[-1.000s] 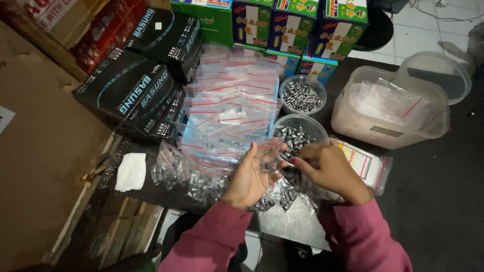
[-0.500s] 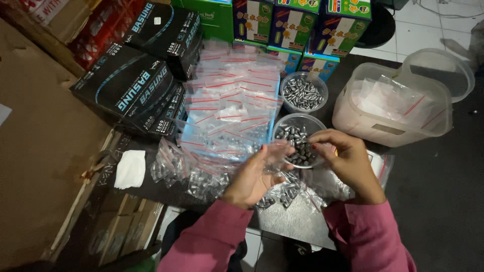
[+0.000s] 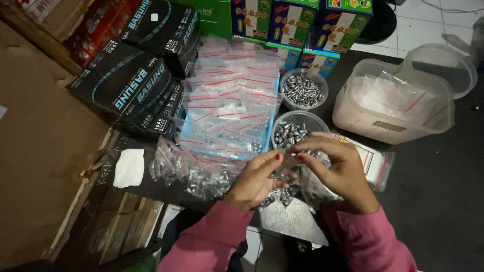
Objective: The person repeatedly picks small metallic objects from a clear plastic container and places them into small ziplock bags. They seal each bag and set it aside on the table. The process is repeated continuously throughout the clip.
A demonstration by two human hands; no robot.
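My left hand (image 3: 257,179) and my right hand (image 3: 339,171) meet over the table's front edge and pinch a small clear zip bag (image 3: 288,160) between their fingertips. Just beyond the fingers stands a clear round cup (image 3: 297,132) of small grey metal pellets. A second cup of pellets (image 3: 303,89) stands behind it. To the left of my hands lies a heap of filled small bags (image 3: 201,174). Further back is a pile of empty clear bags with red zip strips (image 3: 229,100).
Black flat boxes (image 3: 128,85) are stacked at the left, colourful boxes (image 3: 297,22) along the back. A clear plastic tub (image 3: 393,103) holding bags stands at the right, its lid (image 3: 441,68) behind. A white folded tissue (image 3: 128,167) lies left. Brown cardboard (image 3: 40,151) fills the far left.
My right hand reached into the near cup half a second ago and has come back to the left hand. Both hands now pinch the small bag together.
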